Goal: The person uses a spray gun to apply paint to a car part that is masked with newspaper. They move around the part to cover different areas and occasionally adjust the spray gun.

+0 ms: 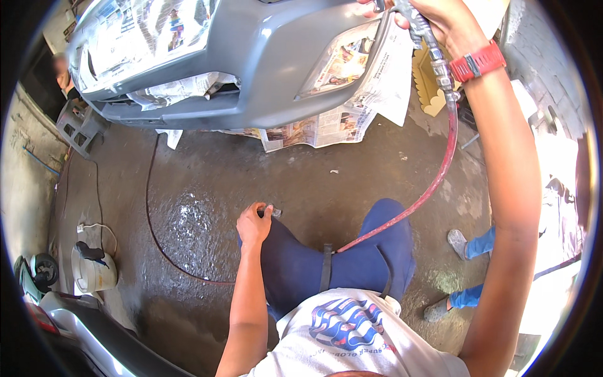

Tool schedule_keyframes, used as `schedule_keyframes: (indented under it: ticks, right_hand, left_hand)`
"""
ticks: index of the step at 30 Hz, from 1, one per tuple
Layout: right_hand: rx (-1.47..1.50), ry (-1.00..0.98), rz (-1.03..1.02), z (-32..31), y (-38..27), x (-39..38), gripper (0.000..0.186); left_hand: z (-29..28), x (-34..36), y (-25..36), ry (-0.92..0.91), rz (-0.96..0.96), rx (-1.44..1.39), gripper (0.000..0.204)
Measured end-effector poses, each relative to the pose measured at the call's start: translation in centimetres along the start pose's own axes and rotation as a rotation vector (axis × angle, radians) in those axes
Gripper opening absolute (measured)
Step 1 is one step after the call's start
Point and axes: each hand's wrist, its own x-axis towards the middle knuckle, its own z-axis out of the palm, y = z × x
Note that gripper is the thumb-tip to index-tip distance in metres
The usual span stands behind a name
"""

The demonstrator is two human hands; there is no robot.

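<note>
My right hand, with a red watch on the wrist, grips a metal spray gun at the top of the view, beside the corner of a grey car bumper. A red hose hangs from the gun's fitting and curves down to my lap. Newspaper is tucked under the bumper and covers its openings. My left hand is closed near my left knee on a small object that I cannot make out.
A person is near a grey stool at upper left. Another person's legs are at right. A white bucket, a car and hoses lie left on the wet floor. Yellow cardboard is behind the bumper.
</note>
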Motion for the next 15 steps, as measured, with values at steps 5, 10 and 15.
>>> schedule_keyframes:
  ticks: [5, 10, 15]
  right_hand:
    - [0.150, 0.096, 0.101, -3.8, 2.1, -0.2, 0.045]
    - [0.076, 0.304, 0.080, -7.9, 7.4, 0.6, 0.050]
    - [-0.231, 0.701, -0.245, -9.2, 16.2, -2.1, 0.067]
  left_hand:
    - [0.2, 0.2, 0.0, -0.008, 0.007, 0.008, 0.031]
    - [0.4, 0.2, -0.2, -0.022, 0.014, 0.035, 0.030]
    - [0.3, 0.3, -0.4, -0.051, 0.022, 0.052, 0.030]
